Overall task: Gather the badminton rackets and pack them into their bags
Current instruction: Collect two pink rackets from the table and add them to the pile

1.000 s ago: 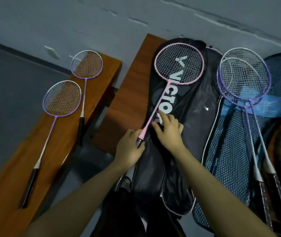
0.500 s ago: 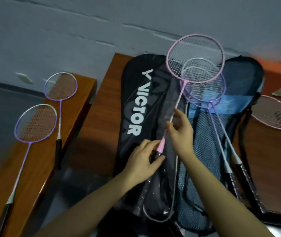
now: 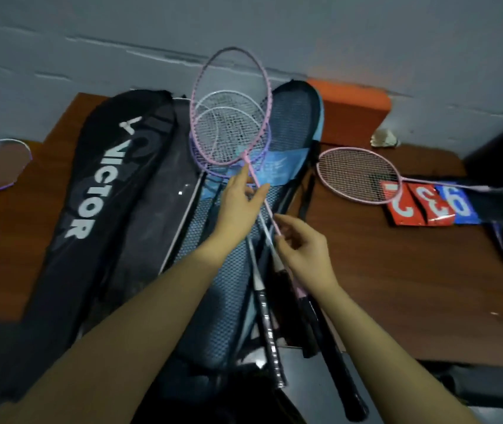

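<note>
In the middle of the frame my right hand [image 3: 302,252] and left hand [image 3: 239,203] pinch the thin shaft of a pink-framed badminton racket [image 3: 228,108]. It hangs over two purple rackets [image 3: 231,139] on a blue mesh bag [image 3: 293,117]. Beyond lie the brown wooden table [image 3: 397,270] and a grey wall [image 3: 121,32].

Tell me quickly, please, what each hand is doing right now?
Left hand: fingers on the pink racket's shaft, near the head.
Right hand: pinching the same shaft lower down.
</note>
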